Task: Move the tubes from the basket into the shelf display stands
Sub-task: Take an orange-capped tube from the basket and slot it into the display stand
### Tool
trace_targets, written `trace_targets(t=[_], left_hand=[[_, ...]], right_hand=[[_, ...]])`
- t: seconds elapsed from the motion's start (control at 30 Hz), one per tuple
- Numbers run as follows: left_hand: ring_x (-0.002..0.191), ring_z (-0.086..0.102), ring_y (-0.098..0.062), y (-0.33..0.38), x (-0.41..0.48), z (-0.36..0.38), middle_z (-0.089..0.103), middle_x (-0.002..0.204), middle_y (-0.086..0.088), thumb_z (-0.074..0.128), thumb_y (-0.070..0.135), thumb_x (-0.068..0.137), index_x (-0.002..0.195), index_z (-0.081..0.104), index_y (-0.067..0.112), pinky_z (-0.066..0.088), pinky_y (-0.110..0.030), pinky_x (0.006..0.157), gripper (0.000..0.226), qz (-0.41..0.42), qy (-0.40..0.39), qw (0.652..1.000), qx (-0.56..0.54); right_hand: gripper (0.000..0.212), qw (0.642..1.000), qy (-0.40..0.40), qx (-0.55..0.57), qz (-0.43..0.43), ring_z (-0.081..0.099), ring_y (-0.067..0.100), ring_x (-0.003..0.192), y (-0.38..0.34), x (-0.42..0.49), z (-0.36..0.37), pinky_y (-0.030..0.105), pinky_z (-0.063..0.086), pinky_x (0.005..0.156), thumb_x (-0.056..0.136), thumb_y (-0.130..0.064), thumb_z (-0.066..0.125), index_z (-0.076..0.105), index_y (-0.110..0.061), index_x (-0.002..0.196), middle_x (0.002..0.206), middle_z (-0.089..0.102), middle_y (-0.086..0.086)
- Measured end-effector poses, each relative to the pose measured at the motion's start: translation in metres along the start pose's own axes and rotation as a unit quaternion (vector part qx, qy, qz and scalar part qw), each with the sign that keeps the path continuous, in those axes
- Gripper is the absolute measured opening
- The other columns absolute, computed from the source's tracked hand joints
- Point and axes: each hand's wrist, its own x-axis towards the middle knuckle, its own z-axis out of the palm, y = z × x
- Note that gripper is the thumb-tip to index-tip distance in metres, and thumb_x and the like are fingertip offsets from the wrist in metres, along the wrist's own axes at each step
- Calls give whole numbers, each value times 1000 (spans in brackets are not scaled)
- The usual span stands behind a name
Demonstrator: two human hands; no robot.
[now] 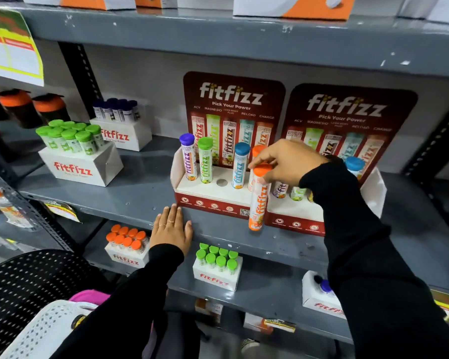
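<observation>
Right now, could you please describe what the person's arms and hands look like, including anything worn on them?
Both arms are covered by long black sleeves reaching the wrists: the left sleeve and the right sleeve. Both hands are bare, without gloves. The left hand wears two thin rings on neighbouring fingers. No ring, watch or bracelet shows on the right hand.

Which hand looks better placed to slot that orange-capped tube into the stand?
The right hand. It already pinches the orange-capped tube by its cap, right in front of the left display stand. The left hand lies flat on the shelf edge, empty and lower down.
</observation>
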Motion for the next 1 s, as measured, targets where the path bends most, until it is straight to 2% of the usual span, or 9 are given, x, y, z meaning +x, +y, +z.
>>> trace_targets(t=[0.07, 0.13, 0.3, 0.47, 0.57, 0.67, 0.87, 1.0], left_hand=[[142, 7, -20, 1, 0, 0, 15, 154, -6, 21, 39, 96, 143, 18, 9, 3, -35, 117, 56, 0, -1, 1000, 0], [142, 7, -20, 1, 1, 1, 15, 154, -6, 22, 38, 96, 143, 18, 9, 3, -35, 117, 55, -1, 3, 1000, 2], [142, 10, -21, 0, 1, 1, 18, 154, -8, 23, 37, 96, 143, 20, 8, 5, -35, 117, 55, -5, 7, 1000, -3], [141, 14, -23, 2, -1, 1, 22, 152, -9, 26, 35, 96, 141, 24, 6, 7, -37, 117, 53, -6, 21, 1000, -10], [141, 14, -23, 2, -1, 2, 22, 152, -10, 26, 35, 96, 141, 24, 6, 8, -37, 117, 53, -10, 21, 1000, -8], [141, 15, -23, 2, 0, 2, 22, 152, -9, 24, 36, 96, 141, 24, 7, 9, -37, 117, 54, -12, 19, 1000, 0], [141, 16, -24, 5, -1, 2, 25, 151, -11, 30, 31, 96, 140, 28, 5, 8, -37, 117, 51, -21, 28, 999, -17], [141, 16, -23, 6, -1, 2, 25, 151, -10, 29, 31, 96, 140, 27, 5, 7, -36, 116, 51, -26, 30, 999, -11]], right_hand=[[42, 999, 21, 27, 34, 58, 22, 112, 15, -4, -4, 34, 49, 96, 77, -12, 77, 66, -22, 116, 122, 66, 3], [40, 995, 46, 63, 64, 61, 18, 103, 30, -10, -9, 32, 51, 91, 74, -10, 79, 67, -16, 112, 117, 68, 7], [31, 982, 91, 93, 134, 61, 20, 103, 69, -29, -19, 29, 46, 88, 78, -8, 76, 69, -13, 108, 116, 67, 6], [26, 956, 173, 107, 211, 56, 14, 94, 104, -47, -30, 23, 44, 87, 83, 0, 69, 71, -8, 108, 116, 68, 8], [22, 935, 215, 92, 266, 60, 25, 110, 125, -46, -28, 33, 48, 101, 86, -1, 65, 71, -10, 105, 120, 66, 11], [26, 912, 262, 67, 309, 61, 32, 109, 141, -41, -19, 40, 50, 101, 84, -2, 61, 71, -13, 106, 120, 65, 15], [35, 884, 355, 51, 299, 62, 36, 107, 148, -43, -5, 41, 52, 98, 86, 7, 51, 68, -6, 114, 118, 69, 18], [34, 891, 339, 57, 297, 63, 35, 108, 152, -45, -7, 39, 50, 101, 87, 6, 53, 67, -7, 115, 119, 68, 16]])
